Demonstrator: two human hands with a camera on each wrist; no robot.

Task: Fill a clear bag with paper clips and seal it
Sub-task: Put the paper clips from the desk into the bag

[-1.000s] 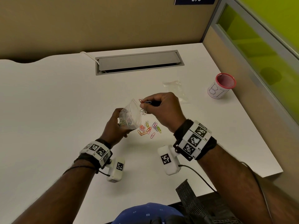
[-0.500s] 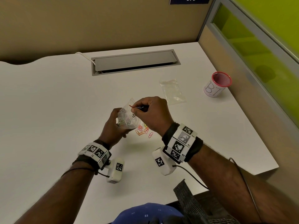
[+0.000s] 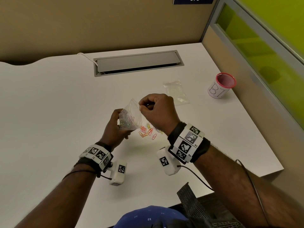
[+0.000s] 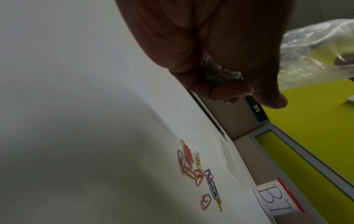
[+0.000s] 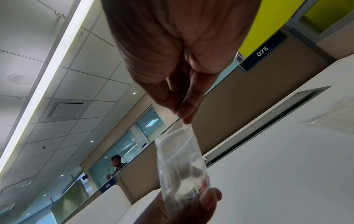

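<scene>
Filling step; left hand grips the clear bag, right hand pinches its rim; next, gather nearby loose paper clips.

Bare forearms, no sleeves. Behind both hands, black wrist straps under white bands of black-and-white square markers. Below each wrist, a white camera block with one marker and a thin black cable.
</scene>
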